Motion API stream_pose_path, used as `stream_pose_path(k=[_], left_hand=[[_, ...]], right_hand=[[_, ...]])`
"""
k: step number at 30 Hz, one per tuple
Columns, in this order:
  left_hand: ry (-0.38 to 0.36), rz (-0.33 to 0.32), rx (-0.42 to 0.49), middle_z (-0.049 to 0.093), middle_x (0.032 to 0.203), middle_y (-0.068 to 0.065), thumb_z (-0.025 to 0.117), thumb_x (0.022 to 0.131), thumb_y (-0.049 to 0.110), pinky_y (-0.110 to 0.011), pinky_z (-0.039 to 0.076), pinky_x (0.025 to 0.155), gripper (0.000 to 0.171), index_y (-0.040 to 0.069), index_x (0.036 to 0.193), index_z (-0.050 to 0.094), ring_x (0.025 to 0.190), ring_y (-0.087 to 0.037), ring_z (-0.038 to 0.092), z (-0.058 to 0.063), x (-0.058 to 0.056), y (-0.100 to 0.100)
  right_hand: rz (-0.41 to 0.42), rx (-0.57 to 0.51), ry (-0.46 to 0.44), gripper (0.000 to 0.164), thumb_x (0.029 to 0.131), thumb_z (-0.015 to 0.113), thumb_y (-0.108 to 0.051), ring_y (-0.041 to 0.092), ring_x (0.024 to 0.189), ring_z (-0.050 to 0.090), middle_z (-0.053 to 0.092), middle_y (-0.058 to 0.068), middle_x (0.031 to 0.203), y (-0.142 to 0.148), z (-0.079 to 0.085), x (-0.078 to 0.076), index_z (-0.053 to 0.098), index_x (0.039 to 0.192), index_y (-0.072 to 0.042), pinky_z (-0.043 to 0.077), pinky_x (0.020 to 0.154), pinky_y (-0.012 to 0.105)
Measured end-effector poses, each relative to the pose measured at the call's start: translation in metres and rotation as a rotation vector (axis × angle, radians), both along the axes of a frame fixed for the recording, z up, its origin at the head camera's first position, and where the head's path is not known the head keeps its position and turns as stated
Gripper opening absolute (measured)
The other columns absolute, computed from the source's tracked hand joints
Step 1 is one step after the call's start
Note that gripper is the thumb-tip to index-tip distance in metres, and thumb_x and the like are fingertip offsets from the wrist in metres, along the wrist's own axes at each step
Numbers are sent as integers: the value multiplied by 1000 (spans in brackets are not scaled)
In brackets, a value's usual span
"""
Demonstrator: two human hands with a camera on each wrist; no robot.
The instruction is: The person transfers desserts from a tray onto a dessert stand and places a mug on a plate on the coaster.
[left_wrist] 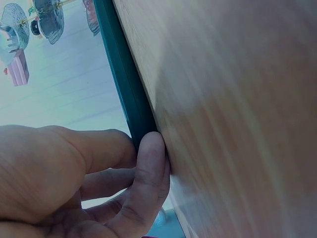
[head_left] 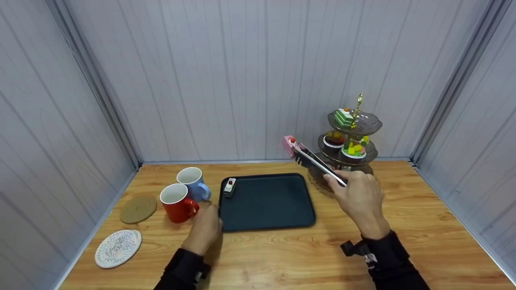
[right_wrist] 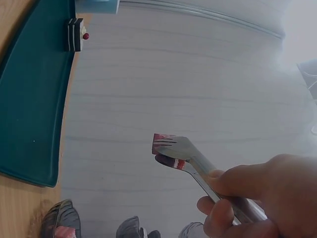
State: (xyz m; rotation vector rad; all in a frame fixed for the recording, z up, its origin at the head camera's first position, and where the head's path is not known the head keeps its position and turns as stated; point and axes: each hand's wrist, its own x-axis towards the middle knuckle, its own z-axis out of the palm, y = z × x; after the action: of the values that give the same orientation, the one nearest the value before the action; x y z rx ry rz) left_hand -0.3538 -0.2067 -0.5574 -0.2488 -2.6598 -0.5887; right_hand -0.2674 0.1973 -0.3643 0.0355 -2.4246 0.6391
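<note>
Nearest, on the wood-grain table, a white patterned coaster is laid at the far left. The near left part of the rim of a dark green tray is pinched between thumb and fingers by the left hand. At the right, metal tongs are gripped by the right hand, whose fingers are curled round the handle. Beyond the white coaster, a round woven coaster is seen, with a red mug set beside it, its handle turned toward the left hand. Just behind, a light blue mug is placed. In the tray's far left corner, a dark layered cake slice topped with a red berry is set. A pink cake slice is held in the air by the tongs' tips, left of a three-tiered glass stand. On the stand, a green layered cake slice is borne on top and cupcakes below; the lowest tier is partly hidden. Everything is backed by a pale panelled wall.
</note>
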Motion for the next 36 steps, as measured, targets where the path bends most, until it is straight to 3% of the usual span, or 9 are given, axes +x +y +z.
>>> stream_pose_path(k=[6,13,20,26,33,36], left_hand=[[4,2,-1,65,82,-17,66,76,-2,-52,56,67,11,1,85,72,75,-40,66,-1,-1,0],[38,1,-35,63,82,-17,67,75,-2,-51,55,64,11,0,84,74,75,-41,63,-2,-1,-1],[34,-3,-23,64,85,-17,67,76,-2,-51,56,66,14,-1,87,76,78,-39,62,0,0,0],[17,2,-30,65,88,-17,71,75,-1,-50,56,68,15,-2,89,75,79,-38,62,0,0,0],[24,0,-36,66,89,-18,71,75,0,-52,56,71,14,-1,88,75,83,-40,62,3,2,0],[41,-11,-34,65,88,-20,69,75,-2,-51,55,72,14,-2,88,75,84,-42,61,5,4,0]], right_hand=[[-8,-3,4,30,94,81,-41,37,73,72,81,14,90,5,4,2,85,115,-20,38,48,36],[-12,-28,12,29,95,80,-38,25,58,56,72,11,74,11,8,4,85,115,-17,28,45,34],[-44,-45,-7,34,96,78,-40,33,69,68,79,21,93,17,12,8,83,118,-15,30,45,34],[-71,-49,-9,36,97,77,-43,31,64,65,80,22,97,22,16,10,83,119,-15,29,44,34],[-99,-61,-19,39,97,77,-42,21,50,47,78,26,97,28,20,11,82,122,-12,21,43,31],[-106,-63,-8,39,97,78,-42,17,48,39,77,24,88,32,22,11,82,121,-12,19,43,30]])
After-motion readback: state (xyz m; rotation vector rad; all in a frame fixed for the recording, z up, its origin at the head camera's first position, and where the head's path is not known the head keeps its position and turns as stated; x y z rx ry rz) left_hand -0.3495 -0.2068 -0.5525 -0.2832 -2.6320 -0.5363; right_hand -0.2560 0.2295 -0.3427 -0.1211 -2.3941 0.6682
